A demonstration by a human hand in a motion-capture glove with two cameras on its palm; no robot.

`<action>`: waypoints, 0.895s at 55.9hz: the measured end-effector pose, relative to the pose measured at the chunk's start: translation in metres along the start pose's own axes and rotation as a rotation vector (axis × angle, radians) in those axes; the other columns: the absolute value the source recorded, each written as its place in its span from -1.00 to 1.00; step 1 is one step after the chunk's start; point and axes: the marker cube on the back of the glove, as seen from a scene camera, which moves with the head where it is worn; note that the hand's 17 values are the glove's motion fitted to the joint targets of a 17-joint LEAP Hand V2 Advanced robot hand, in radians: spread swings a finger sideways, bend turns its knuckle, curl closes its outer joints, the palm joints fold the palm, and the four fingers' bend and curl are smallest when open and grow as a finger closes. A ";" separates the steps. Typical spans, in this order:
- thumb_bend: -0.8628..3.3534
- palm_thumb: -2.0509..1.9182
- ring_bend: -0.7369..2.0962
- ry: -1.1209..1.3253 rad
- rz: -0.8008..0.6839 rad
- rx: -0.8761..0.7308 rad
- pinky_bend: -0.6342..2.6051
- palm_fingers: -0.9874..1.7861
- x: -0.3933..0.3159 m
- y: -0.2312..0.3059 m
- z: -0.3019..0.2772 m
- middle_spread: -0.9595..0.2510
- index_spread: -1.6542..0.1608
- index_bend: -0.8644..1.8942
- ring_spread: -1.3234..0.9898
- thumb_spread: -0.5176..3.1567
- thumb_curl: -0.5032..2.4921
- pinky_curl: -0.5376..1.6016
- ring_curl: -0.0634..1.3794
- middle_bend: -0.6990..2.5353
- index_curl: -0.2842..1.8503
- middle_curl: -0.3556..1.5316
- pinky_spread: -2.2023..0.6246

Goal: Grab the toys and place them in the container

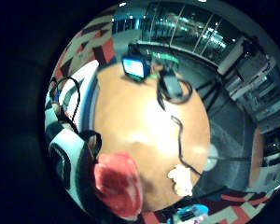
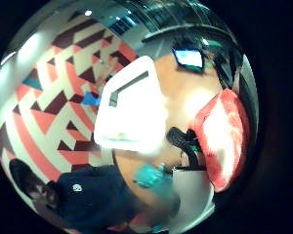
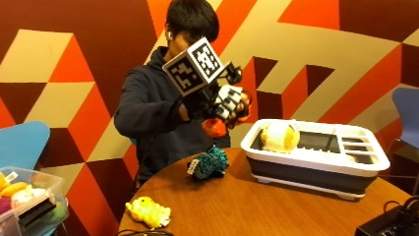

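Observation:
My gloved right hand is raised above the table's far edge and grips a red-orange soft toy, which fills the edge of both palm views. The white and grey container stands on the round wooden table to the right of the hand, with a pale yellow toy inside. A teal plush toy lies on the table below the hand. A yellow plush toy lies near the table's front left edge.
A clear bin with several toys sits off the table at the left, beside a blue chair. A black box with cables rests at the table's front right. A device with a lit screen stands on the table.

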 end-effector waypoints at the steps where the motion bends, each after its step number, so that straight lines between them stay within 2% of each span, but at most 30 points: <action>1: -0.53 0.32 0.60 -0.025 -0.011 0.029 0.15 0.47 -0.008 -0.004 -0.004 0.16 0.56 0.22 -0.19 -0.32 -0.03 0.16 0.16 0.21 -0.12 0.35 0.24; 6: -0.53 0.31 0.62 -0.140 -0.068 0.155 0.16 0.45 -0.049 -0.019 -0.010 0.17 0.56 0.22 -0.18 -0.33 0.00 0.18 0.17 0.22 -0.08 0.36 0.23; 14: -0.53 0.31 0.63 -0.242 -0.079 0.171 0.16 0.42 -0.091 -0.045 0.016 0.17 0.55 0.22 -0.17 -0.34 0.05 0.21 0.16 0.23 -0.01 0.37 0.23; 25: -0.54 0.29 0.62 -0.157 -0.148 0.031 0.18 0.34 -0.129 -0.074 0.078 0.18 0.55 0.16 -0.17 -0.35 0.09 0.24 0.15 0.23 0.08 0.36 0.23; 33: -0.57 0.28 0.60 -0.147 -0.112 -0.090 0.25 0.11 -0.130 -0.084 0.108 0.20 0.59 -0.09 -0.18 -0.34 0.08 0.22 0.11 0.14 0.07 0.33 0.25; 35: -0.59 0.23 0.61 -0.135 -0.110 -0.133 0.18 -0.02 -0.128 -0.084 0.112 0.23 0.60 -0.18 -0.15 -0.26 0.04 0.18 0.08 0.09 0.03 0.29 0.28; 37: -0.60 0.20 0.54 -0.126 -0.114 -0.169 0.14 -0.27 -0.126 -0.083 0.114 0.27 0.59 -0.19 -0.14 -0.21 0.00 0.18 0.04 0.00 0.02 0.24 0.32; 38: -0.60 0.19 0.54 -0.126 -0.115 -0.178 0.13 -0.27 -0.126 -0.082 0.114 0.29 0.59 -0.19 -0.13 -0.19 -0.01 0.18 0.05 -0.01 0.02 0.23 0.33; 39: -0.61 0.18 0.44 -0.129 -0.115 -0.181 0.13 -0.41 -0.125 -0.081 0.112 0.32 0.58 -0.17 -0.11 -0.17 -0.03 0.16 0.00 -0.08 0.01 0.19 0.37; 41: -0.62 0.14 0.32 -0.137 -0.115 -0.175 0.11 -0.50 -0.123 -0.079 0.107 0.36 0.56 -0.16 -0.08 -0.15 -0.07 0.12 -0.07 -0.17 -0.03 0.13 0.41; 45: -0.62 0.10 0.17 -0.139 -0.120 -0.160 0.05 -0.47 -0.114 -0.073 0.090 0.42 0.54 -0.17 -0.04 -0.11 -0.14 0.04 -0.20 -0.25 -0.09 0.05 0.47; 50: -0.61 0.08 0.08 -0.138 -0.118 -0.187 -0.01 -0.39 -0.097 -0.057 0.062 0.46 0.52 -0.18 0.00 -0.09 -0.20 -0.01 -0.30 -0.31 -0.11 0.00 0.51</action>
